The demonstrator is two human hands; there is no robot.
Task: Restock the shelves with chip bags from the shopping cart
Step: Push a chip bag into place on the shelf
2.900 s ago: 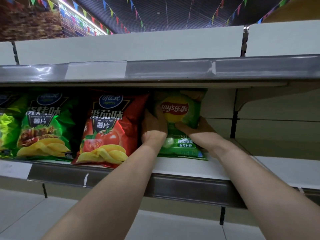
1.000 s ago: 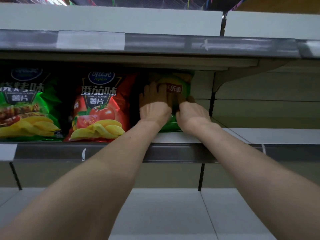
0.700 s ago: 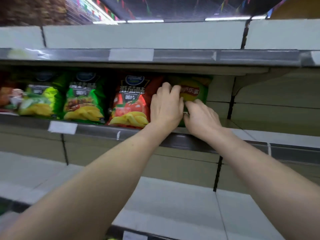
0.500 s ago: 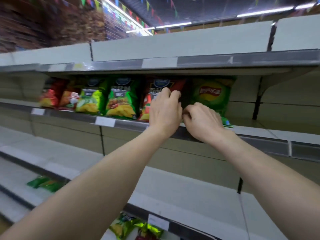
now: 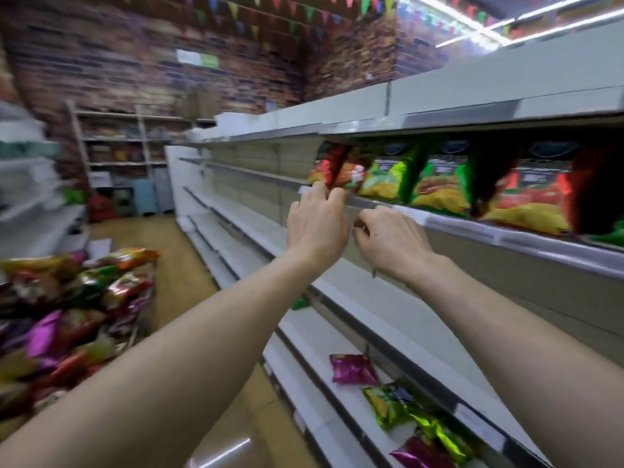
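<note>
Curling fingers (image 5: 319, 194): left hand (image 5: 317, 228), right hand (image 5: 388, 241) loosely bent, empty, at shelf (image 5: 449, 227) edge.
Chip bags (image 5: 435, 184): rowed on shelf; more heaped in cart (image 5: 140, 312), left of shelf.
Risk: a hasty turn could clip end bag (image 5: 332, 167) off shelf.

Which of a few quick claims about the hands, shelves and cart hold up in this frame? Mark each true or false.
1. The left hand and the right hand each grip a bag. False: both hold nothing, in front of the shelf edge.
2. Chip bags stand in a row on the upper shelf. True.
3. The shopping cart is empty. False: it is heaped with colourful bags.
4. A purple bag lies flat on a lower shelf. True.
</note>
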